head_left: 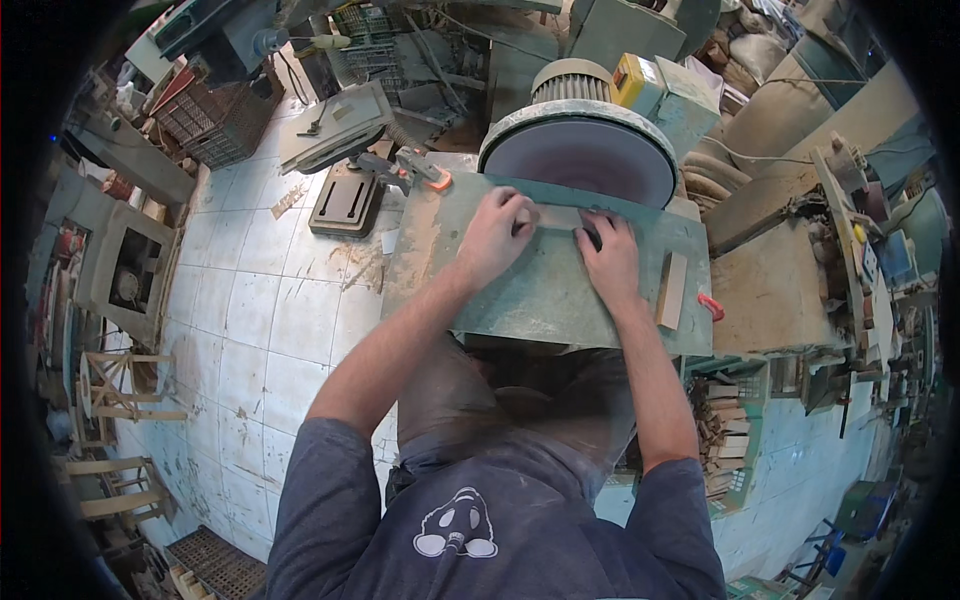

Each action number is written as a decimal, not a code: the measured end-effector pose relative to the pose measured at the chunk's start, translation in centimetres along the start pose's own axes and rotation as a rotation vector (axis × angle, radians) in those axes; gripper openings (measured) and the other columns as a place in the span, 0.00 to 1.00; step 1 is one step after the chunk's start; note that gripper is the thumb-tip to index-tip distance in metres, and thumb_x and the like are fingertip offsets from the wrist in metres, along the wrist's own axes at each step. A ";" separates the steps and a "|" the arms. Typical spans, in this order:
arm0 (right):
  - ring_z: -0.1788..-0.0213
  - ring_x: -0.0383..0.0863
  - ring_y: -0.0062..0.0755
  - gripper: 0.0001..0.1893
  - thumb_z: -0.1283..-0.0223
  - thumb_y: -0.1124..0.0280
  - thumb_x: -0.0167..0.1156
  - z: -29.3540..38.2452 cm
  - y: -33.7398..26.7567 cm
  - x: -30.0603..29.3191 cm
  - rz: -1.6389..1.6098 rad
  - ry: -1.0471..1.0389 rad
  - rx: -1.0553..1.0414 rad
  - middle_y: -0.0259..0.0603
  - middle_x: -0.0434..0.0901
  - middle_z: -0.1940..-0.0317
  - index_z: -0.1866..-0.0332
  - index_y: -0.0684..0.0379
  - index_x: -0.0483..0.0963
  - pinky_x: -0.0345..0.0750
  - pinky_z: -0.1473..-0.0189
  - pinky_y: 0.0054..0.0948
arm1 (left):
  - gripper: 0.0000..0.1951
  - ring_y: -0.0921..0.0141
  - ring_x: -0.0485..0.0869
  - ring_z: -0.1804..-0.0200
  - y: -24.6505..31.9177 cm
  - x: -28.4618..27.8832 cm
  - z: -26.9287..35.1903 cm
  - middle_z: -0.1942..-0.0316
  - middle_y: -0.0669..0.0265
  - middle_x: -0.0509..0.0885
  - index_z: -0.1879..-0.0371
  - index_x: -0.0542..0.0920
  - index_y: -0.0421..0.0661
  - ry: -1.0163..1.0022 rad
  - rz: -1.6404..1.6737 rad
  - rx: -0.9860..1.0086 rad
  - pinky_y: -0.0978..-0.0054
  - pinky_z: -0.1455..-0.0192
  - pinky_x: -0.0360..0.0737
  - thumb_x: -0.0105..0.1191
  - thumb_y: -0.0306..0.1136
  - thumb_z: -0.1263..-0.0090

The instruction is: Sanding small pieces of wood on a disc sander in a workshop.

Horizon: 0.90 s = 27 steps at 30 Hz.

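Note:
A small flat wooden block (559, 217) lies on the green work table of a disc sander (525, 292), close to the sanding disc (577, 154). My left hand (499, 229) grips the block's left end with curled fingers. At its right end, my right hand (610, 244) holds it with fingertips and thumb. The fingers cover both ends of the block. Whether its far edge touches the disc I cannot tell. A second wooden block (671, 290) rests on the table to the right of my right forearm.
An orange-tipped clamp (431, 172) sits at the table's back left corner, a red clamp (710, 307) at its right edge. The sander's motor (574, 79) is behind the disc. A green crate (750, 480) of wood pieces stands low right; a drill press base (346, 199) is left.

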State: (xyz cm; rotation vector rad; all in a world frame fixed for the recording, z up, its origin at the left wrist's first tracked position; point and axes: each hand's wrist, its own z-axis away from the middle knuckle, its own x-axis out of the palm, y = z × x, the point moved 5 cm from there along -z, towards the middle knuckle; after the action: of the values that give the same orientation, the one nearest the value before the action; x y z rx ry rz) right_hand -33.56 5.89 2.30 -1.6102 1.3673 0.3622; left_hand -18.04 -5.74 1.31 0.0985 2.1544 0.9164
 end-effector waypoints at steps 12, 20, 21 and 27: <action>0.55 0.83 0.52 0.10 0.37 0.75 0.60 -2.1 2.3 0.1 0.077 0.107 -0.022 0.48 0.85 0.59 0.53 0.62 0.82 0.77 0.51 0.43 | 0.07 0.57 0.85 0.59 -1.9 0.6 -3.2 0.63 0.56 0.85 0.60 0.85 0.43 0.118 -0.035 -0.110 0.64 0.54 0.82 0.60 0.24 0.35; 0.54 0.83 0.49 0.09 0.36 0.73 0.60 -2.6 2.3 0.5 0.132 0.098 0.021 0.46 0.85 0.59 0.53 0.58 0.84 0.79 0.51 0.42 | 0.06 0.54 0.84 0.60 -2.3 0.5 -3.6 0.64 0.56 0.83 0.61 0.84 0.42 0.113 -0.133 -0.090 0.61 0.55 0.80 0.61 0.26 0.35; 0.53 0.83 0.48 0.09 0.36 0.73 0.60 -2.7 2.1 0.6 0.140 0.092 0.024 0.45 0.85 0.58 0.54 0.57 0.84 0.80 0.50 0.42 | 0.06 0.54 0.84 0.60 -2.5 0.4 -3.5 0.64 0.55 0.83 0.62 0.84 0.42 0.124 -0.130 -0.091 0.61 0.56 0.80 0.61 0.26 0.35; 0.53 0.83 0.49 0.09 0.37 0.74 0.60 -3.3 0.7 1.5 0.098 0.041 0.053 0.46 0.85 0.58 0.54 0.59 0.84 0.79 0.49 0.42 | 0.05 0.54 0.83 0.60 -3.2 -0.8 -2.9 0.64 0.55 0.83 0.62 0.84 0.42 0.155 -0.080 -0.133 0.60 0.55 0.79 0.60 0.27 0.35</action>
State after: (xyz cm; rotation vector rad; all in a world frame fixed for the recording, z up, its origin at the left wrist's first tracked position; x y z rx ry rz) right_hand -34.81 2.40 2.56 -1.5185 1.4789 0.3501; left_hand -18.81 -10.04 1.03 -0.1279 2.2138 1.0476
